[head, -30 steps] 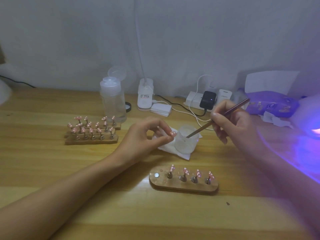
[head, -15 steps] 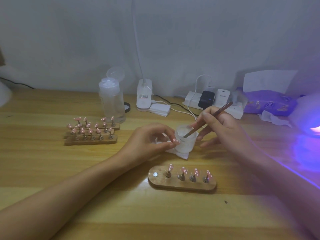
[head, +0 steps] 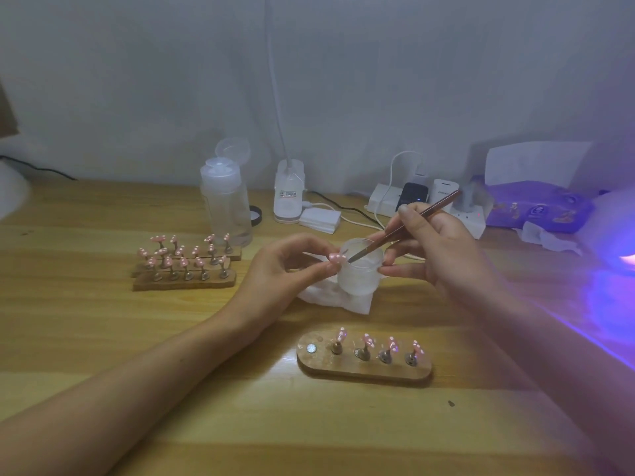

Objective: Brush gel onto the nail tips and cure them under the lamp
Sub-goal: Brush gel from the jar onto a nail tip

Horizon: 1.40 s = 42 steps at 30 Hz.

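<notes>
A pink nail tip (head: 337, 258) is pinched btwn thumb & fingertips of the left hand (head: 285, 269), centre frame, at the rim of a frosted jar (head: 360, 273); jar contents can't be told. A brush (head: 409, 226) is gripped by the right hand (head: 436, 249), bristles over the jar mouth, just beside the tip. The jar is stood on a white wipe (head: 343, 300). Lower centre, four tips are held on a wooden holder (head: 364, 369). Centre left, a clear bottle (head: 225, 207), lid flipped open, is partly filled w/ clear liquid.
</notes>
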{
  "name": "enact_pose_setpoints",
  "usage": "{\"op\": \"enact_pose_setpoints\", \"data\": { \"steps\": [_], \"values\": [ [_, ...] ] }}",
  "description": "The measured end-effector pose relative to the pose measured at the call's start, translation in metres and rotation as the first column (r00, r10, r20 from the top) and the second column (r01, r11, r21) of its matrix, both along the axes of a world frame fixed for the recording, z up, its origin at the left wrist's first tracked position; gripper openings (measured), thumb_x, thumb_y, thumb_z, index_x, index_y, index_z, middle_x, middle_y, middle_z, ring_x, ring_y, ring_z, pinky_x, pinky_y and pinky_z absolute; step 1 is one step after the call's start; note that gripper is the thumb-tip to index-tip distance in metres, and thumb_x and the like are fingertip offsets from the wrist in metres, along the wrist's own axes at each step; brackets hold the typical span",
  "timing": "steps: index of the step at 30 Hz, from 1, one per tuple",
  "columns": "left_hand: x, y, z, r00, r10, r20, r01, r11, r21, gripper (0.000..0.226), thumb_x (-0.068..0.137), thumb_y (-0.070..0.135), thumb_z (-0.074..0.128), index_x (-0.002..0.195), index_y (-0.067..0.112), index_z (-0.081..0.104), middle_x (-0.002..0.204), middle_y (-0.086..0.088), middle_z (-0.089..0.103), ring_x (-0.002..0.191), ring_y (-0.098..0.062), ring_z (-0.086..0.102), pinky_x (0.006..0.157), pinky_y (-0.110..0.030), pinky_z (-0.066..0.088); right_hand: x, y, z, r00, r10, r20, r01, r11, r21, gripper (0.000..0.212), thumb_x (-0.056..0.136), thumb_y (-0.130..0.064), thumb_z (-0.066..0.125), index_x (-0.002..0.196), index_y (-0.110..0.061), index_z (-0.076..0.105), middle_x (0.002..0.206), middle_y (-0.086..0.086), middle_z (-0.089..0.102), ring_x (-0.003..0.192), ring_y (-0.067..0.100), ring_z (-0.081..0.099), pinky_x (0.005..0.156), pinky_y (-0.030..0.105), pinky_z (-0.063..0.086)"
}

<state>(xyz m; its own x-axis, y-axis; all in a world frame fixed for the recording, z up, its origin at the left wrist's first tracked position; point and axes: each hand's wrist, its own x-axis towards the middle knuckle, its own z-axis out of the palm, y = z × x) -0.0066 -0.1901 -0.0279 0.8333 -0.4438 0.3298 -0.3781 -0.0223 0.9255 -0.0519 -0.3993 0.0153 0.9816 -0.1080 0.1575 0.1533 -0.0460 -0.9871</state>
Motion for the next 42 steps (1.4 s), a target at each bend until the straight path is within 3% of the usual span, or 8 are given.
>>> {"op": "enact_pose_setpoints", "data": {
  "steps": [11,15,17,23,26,32,38,42],
  "values": [
    [0.003,0.003,0.005,1.0,0.012,-0.001,-0.012,0.989,0.144,0.02,0.074,0.038,0.073,0.085,0.02,0.074,0.09,0.008,0.074,0.087,-0.01,0.069,0.085,-0.039,0.056,0.001,0.003,-0.011,0.995,0.007,-0.1,0.003,0.995,0.102,0.027,0.102,-0.027,0.049,0.089,-0.005,0.06,0.095,0.018,0.074,0.059,0.014,0.064,0.057,0.029,0.058],
    [0.006,0.004,0.004,1.0,-0.004,0.029,-0.002,0.979,0.203,0.004,0.082,0.023,0.076,0.084,0.02,0.075,0.103,0.012,0.073,0.095,-0.011,0.066,0.087,-0.038,0.057,0.001,-0.005,-0.009,0.991,-0.093,-0.1,0.073,0.978,-0.194,0.034,0.103,-0.033,0.047,0.084,-0.021,0.073,0.083,-0.011,0.071,0.057,0.0,0.053,0.045,0.016,0.044],
    [0.007,0.005,0.003,0.999,0.017,0.045,-0.025,0.981,0.193,0.005,0.081,0.024,0.077,0.084,0.02,0.075,0.103,0.01,0.071,0.095,-0.011,0.064,0.079,-0.03,0.055,0.001,-0.011,-0.004,0.996,-0.061,-0.062,0.043,0.967,-0.252,0.037,0.104,-0.032,0.045,0.085,-0.022,0.075,0.07,-0.01,0.057,0.053,0.0,0.044,0.041,0.014,0.035],
    [0.009,0.005,0.004,0.995,0.089,0.038,-0.09,0.996,0.026,0.006,0.082,0.029,0.075,0.081,0.023,0.072,0.087,0.009,0.071,0.072,-0.003,0.059,0.055,-0.019,0.047,-0.003,-0.019,0.007,0.983,0.033,0.182,0.014,0.969,-0.248,0.031,0.105,-0.022,0.042,0.088,-0.014,0.066,0.069,0.0,0.053,0.058,0.011,0.05,0.04,0.02,0.038],
    [0.01,0.004,0.008,0.996,0.083,0.038,-0.081,0.995,-0.054,0.011,0.08,0.029,0.076,0.088,0.023,0.074,0.09,0.003,0.074,0.075,-0.005,0.065,0.06,-0.019,0.051,-0.003,-0.023,0.008,0.967,0.007,0.256,0.045,0.979,-0.199,0.027,0.104,-0.023,0.044,0.087,-0.012,0.061,0.066,0.0,0.057,0.057,0.012,0.054,0.04,0.02,0.04],
    [0.013,0.0,0.006,0.998,0.07,-0.005,-0.07,0.993,-0.094,0.008,0.084,0.01,0.074,0.084,0.017,0.071,0.093,0.008,0.077,0.072,-0.008,0.064,0.063,-0.017,0.052,0.0,-0.027,-0.016,0.963,-0.056,0.263,0.065,0.998,-0.023,0.023,0.1,-0.029,0.053,0.08,-0.019,0.058,0.063,0.001,0.06,0.053,0.015,0.055,0.044,0.023,0.045],
    [0.011,0.003,0.002,0.999,0.052,-0.015,-0.053,0.993,-0.102,0.011,0.088,0.011,0.071,0.082,0.019,0.068,0.06,0.021,0.063,0.045,0.002,0.044,0.048,-0.006,0.037,0.003,-0.027,-0.036,0.978,-0.054,0.2,0.03,0.992,0.122,0.02,0.092,-0.021,0.047,0.075,-0.02,0.057,0.065,0.006,0.061,0.056,0.016,0.057,0.045,0.025,0.047],
    [0.01,0.001,0.001,0.998,0.061,0.014,-0.06,0.997,-0.045,0.014,0.09,0.017,0.07,0.081,0.027,0.066,0.066,0.022,0.064,0.049,0.001,0.049,0.049,-0.008,0.039,0.004,-0.03,-0.03,0.972,-0.018,0.233,0.017,1.0,0.005,0.015,0.094,-0.019,0.046,0.083,-0.009,0.05,0.067,0.006,0.062,0.058,0.018,0.059,0.047,0.028,0.05]
  ]
}}
